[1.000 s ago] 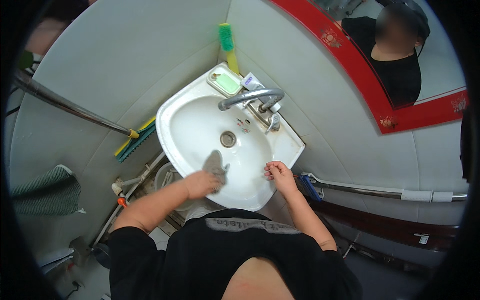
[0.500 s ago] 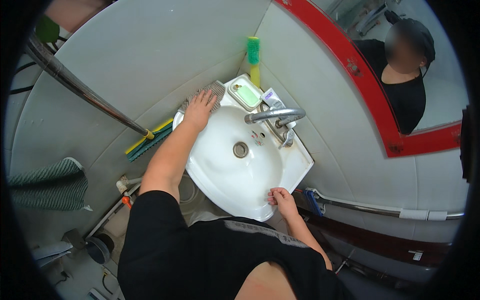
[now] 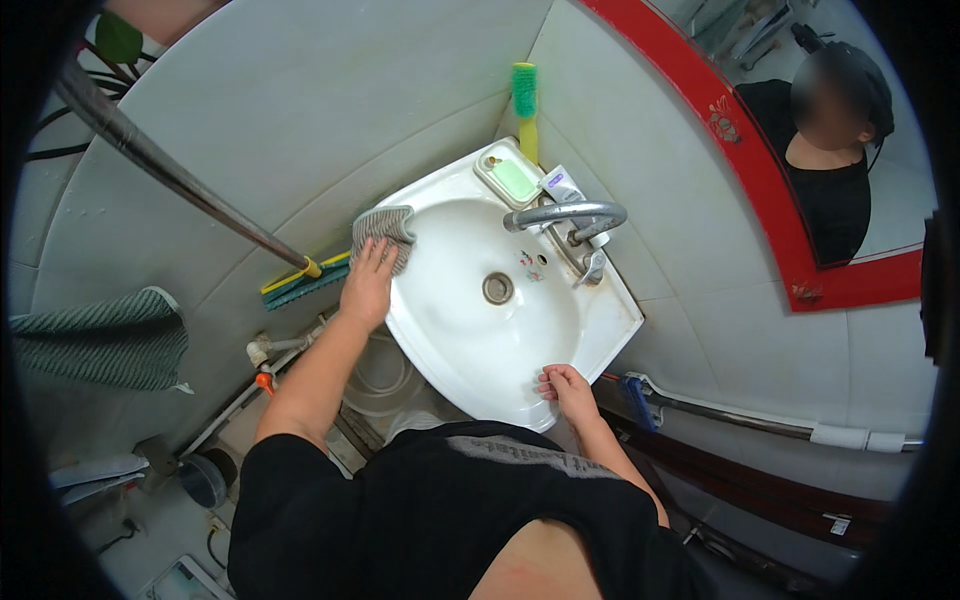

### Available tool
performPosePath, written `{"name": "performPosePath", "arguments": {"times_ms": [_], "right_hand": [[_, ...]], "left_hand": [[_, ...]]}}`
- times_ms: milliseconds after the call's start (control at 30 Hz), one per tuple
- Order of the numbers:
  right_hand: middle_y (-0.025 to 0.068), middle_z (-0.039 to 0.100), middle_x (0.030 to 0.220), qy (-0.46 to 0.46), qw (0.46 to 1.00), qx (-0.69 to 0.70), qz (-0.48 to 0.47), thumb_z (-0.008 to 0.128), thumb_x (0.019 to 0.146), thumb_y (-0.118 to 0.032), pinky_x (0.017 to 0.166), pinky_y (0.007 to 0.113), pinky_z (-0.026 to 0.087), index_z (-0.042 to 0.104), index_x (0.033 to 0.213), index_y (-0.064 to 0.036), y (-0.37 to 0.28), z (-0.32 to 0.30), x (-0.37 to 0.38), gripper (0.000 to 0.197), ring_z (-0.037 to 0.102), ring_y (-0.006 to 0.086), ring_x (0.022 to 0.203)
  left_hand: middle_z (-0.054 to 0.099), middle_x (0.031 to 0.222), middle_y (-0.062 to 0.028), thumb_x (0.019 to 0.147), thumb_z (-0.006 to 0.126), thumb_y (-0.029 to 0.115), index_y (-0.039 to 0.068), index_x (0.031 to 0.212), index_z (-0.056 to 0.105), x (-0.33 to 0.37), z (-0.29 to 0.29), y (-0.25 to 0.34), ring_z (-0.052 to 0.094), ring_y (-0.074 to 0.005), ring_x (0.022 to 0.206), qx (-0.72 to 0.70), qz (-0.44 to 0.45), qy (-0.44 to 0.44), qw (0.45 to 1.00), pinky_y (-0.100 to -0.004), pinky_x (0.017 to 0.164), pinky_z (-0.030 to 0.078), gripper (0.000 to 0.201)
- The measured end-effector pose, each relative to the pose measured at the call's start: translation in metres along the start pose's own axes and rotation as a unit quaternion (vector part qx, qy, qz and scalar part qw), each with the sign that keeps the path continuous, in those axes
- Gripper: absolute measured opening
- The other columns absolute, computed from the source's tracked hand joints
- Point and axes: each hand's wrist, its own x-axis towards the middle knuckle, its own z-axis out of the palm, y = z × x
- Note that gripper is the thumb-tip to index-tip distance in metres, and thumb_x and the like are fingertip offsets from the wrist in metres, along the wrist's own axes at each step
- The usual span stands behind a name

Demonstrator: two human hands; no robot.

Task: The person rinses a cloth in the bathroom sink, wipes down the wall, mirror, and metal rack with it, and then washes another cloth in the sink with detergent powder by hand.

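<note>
A grey-brown striped cloth point(image 3: 392, 226) is draped over the left rim of the white washbasin point(image 3: 450, 340). Flat on its lower part lies my left hand point(image 3: 369, 285), fingers stretched out and pressing it to the rim. My right hand point(image 3: 569, 390) is at the basin's near right rim, its fingers loosely curled together with nothing visible in them. A curved metal tap point(image 3: 565, 214) reaches over the bowl, above the round drain point(image 3: 498, 288). At the back corner sits a soap dish point(image 3: 497, 197) with a green bar of soap point(image 3: 514, 180).
A green brush with a yellow handle point(image 3: 527, 110) stands behind the soap dish, beside a white tube point(image 3: 562, 186). A long-handled broom point(image 3: 305, 284) leans left of the basin. A red-framed mirror point(image 3: 770, 220) hangs at right. A green striped towel point(image 3: 110, 340) hangs at left.
My left hand has slid the cloth along the rim from the back left toward me. The right hand stays by the near right rim. The view has shifted slightly.
</note>
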Motion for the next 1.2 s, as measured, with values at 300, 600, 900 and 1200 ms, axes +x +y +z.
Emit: {"name": "performPosePath", "arguments": {"times_ms": [300, 600, 900, 1200], "right_hand": [[0.0059, 0.058, 0.085, -0.018, 0.994, -0.098, -0.054, 0.046, 0.086, -0.015, 0.063, 0.023, 0.044, 0.052, 0.099, -0.0022, -0.012, -0.001, 0.022, 0.019, 0.055, 0.0112, 0.071], [0.0094, 0.055, 0.098, 0.11, 0.723, -0.566, -0.381, 0.05, 0.079, -0.015, 0.072, 0.039, 0.045, 0.056, 0.092, -0.0061, -0.125, -0.006, 0.08, 0.016, 0.053, 0.0303, 0.087], [0.0061, 0.053, 0.079, 0.061, 0.607, -0.651, -0.452, 0.051, 0.076, -0.014, 0.068, 0.036, 0.043, 0.056, 0.071, -0.0062, -0.112, -0.039, 0.091, 0.01, 0.052, 0.0244, 0.081], [0.0065, 0.052, 0.102, 0.036, 0.504, -0.69, -0.518, 0.049, 0.076, -0.011, 0.089, 0.039, 0.034, 0.059, 0.088, -0.0053, -0.125, -0.074, 0.089, 0.016, 0.042, 0.0296, 0.107]], "left_hand": [[0.042, 0.125, -0.0125, 0.079, 0.045, 0.013, 0.007, 0.116, 0.048, -0.088, 0.014, 0.085, 0.032, -0.0301, 0.12, 0.007, 0.078, -0.079, 0.994, -0.0442, 0.101, 0.02, 0.038], [0.054, 0.109, -0.0145, 0.084, 0.04, 0.021, 0.002, 0.102, 0.054, -0.053, 0.024, 0.148, 0.05, -0.0297, 0.101, -0.159, 0.105, -0.45, 0.872, -0.0394, 0.085, 0.038, 0.029], [0.051, 0.111, -0.0146, 0.092, 0.028, 0.025, -0.001, 0.115, 0.042, -0.001, 0.041, 0.102, 0.049, -0.0264, 0.104, -0.879, -0.334, -0.084, 0.33, -0.038, 0.093, 0.038, 0.037], [0.047, 0.117, -0.0129, 0.092, 0.028, 0.024, 0.002, 0.118, 0.04, 0.048, 0.041, 0.078, 0.045, -0.0268, 0.108, -0.905, -0.304, -0.017, 0.298, -0.041, 0.094, 0.035, 0.036]]}}
